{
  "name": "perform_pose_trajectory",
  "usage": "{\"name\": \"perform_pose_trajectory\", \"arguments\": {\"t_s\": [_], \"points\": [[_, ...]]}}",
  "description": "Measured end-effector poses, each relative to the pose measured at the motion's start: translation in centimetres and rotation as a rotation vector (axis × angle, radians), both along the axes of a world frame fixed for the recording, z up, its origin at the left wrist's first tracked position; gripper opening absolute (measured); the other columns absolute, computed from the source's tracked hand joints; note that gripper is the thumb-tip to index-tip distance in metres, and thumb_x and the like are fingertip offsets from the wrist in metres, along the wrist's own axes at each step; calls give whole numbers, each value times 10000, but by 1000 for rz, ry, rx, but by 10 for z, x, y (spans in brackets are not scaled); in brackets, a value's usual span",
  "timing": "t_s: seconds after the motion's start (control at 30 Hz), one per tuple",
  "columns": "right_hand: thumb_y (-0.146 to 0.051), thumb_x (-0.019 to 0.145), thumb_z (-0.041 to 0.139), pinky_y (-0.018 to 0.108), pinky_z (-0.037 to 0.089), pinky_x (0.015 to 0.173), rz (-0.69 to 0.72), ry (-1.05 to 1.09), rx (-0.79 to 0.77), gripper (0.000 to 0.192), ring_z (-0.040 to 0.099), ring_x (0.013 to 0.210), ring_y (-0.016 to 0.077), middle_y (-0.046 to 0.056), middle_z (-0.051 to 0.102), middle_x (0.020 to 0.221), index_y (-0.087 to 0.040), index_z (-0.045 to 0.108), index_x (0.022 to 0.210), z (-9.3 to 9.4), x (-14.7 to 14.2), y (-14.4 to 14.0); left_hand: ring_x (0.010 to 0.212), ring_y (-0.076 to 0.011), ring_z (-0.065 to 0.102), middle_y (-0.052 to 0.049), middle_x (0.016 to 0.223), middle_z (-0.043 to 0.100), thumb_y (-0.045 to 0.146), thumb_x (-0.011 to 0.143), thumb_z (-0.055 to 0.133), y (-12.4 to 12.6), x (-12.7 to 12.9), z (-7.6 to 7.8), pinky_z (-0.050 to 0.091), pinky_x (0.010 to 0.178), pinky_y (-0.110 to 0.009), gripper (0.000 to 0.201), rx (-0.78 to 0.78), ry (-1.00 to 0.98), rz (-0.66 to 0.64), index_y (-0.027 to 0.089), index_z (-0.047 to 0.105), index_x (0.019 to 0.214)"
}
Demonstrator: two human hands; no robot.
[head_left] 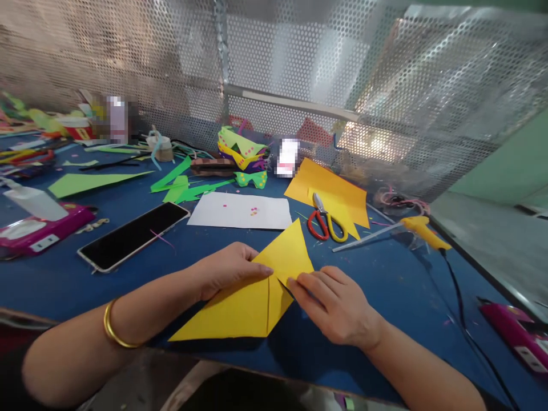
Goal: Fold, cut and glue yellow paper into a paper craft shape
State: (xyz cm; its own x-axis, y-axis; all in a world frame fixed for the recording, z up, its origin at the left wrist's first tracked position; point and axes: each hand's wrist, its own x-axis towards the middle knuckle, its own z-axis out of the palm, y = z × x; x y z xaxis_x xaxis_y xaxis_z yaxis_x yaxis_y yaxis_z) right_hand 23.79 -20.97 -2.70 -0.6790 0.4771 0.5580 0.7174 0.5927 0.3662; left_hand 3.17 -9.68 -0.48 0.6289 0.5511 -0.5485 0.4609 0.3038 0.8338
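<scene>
A folded sheet of yellow paper (240, 311) lies at the front of the blue table, its crease lines showing and one pointed corner reaching up and away. My left hand (233, 271) grips its upper left side, the thumb lying on top and the other fingers partly hidden behind. At the right, my right hand (329, 299) pinches the paper's edge near a small gap between two folded layers. Scissors (327, 222) with one red and one yellow handle rest beyond the paper, partly on an orange-yellow sheet (338, 188).
A black phone (137, 235) and a white sheet (242, 211) lie behind my hands. To the right are a yellow glue gun (423, 231) with its cord and a purple power strip (518, 337). Green scraps (177, 185) and paper masks (242, 148) sit near the perforated metal screen (295, 63).
</scene>
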Motion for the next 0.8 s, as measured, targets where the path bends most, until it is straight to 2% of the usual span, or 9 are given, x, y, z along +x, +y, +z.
{"name": "perform_pose_trajectory", "arguments": {"t_s": [0.07, 0.13, 0.17, 0.2, 0.3, 0.4, 0.5, 0.63, 0.8], "points": [[-77, 938, 462, 332, 431, 606, -10, -6, -63, 213, 609, 703, 176, 107, 696, 849, -98, 667, 991, -3, 1, -3, 676, -232, 642, -67, 768, 736, 441, 700, 699, 1, -1, 3, 451, 581, -297, 242, 455, 147, -30, 204, 728, 744], [-92, 951, 442, 332, 419, 600, -36, -5, -140, 231, 581, 664, 171, 101, 680, 826, -90, 672, 981, -8, 1, -5, 703, -216, 617, -41, 770, 714, 413, 744, 657, 3, -1, 6, 417, 604, -286, 197, 909, 219, 35, 224, 706, 772], [-103, 958, 436, 331, 410, 597, -48, -8, -174, 239, 564, 643, 167, 92, 669, 804, -89, 674, 973, -10, 2, -6, 709, -205, 610, -29, 772, 707, 378, 762, 637, 3, 0, 7, 408, 616, -281, 160, 1020, 202, 23, 230, 694, 778], [-111, 962, 433, 332, 400, 594, -59, -14, -201, 244, 550, 628, 166, 84, 657, 783, -89, 676, 965, -12, 2, -7, 708, -194, 606, -18, 767, 703, 340, 776, 616, 3, 2, 8, 405, 626, -276, 128, 1056, 161, -28, 234, 687, 778], [-121, 963, 439, 335, 374, 596, -88, -22, -249, 240, 534, 622, 169, 72, 634, 761, -96, 677, 947, -16, 3, -8, 707, -176, 612, 2, 743, 700, 240, 757, 586, 3, 12, 4, 410, 645, -263, 102, 930, 35, -293, 233, 684, 729], [-140, 963, 456, 333, 365, 614, -138, 47, -305, 228, 551, 657, 170, 66, 644, 778, -120, 681, 936, -17, 2, -9, 747, -180, 618, 3, 770, 698, 200, 722, 589, 7, 21, -5, 409, 658, -258, 108, 865, 35, -438, 229, 692, 707], [-218, 969, 491, 323, 368, 626, -203, 202, -386, 215, 577, 695, 169, 54, 663, 794, -159, 691, 913, -17, 1, -9, 745, -172, 610, 4, 781, 687, 215, 729, 606, 13, 25, -12, 397, 641, -249, 94, 878, 54, -486, 229, 697, 711], [-237, 956, 513, 284, 400, 640, -281, 529, -557, 199, 597, 728, 149, 36, 672, 812, -190, 682, 863, -15, -2, -6, 727, -163, 620, 3, 779, 689, 216, 746, 603, 16, 23, -15, 405, 636, -243, 117, 854, 6, -481, 235, 712, 707], [-232, 895, 547, 247, 368, 548, -432, 792, -756, 230, 517, 605, 126, -9, 553, 655, -198, 577, 670, -13, -4, 0, 720, -170, 640, 4, 786, 714, 215, 744, 590, 16, 21, -16, 432, 652, -246, 166, 802, -46, -438, 261, 742, 697]]}}
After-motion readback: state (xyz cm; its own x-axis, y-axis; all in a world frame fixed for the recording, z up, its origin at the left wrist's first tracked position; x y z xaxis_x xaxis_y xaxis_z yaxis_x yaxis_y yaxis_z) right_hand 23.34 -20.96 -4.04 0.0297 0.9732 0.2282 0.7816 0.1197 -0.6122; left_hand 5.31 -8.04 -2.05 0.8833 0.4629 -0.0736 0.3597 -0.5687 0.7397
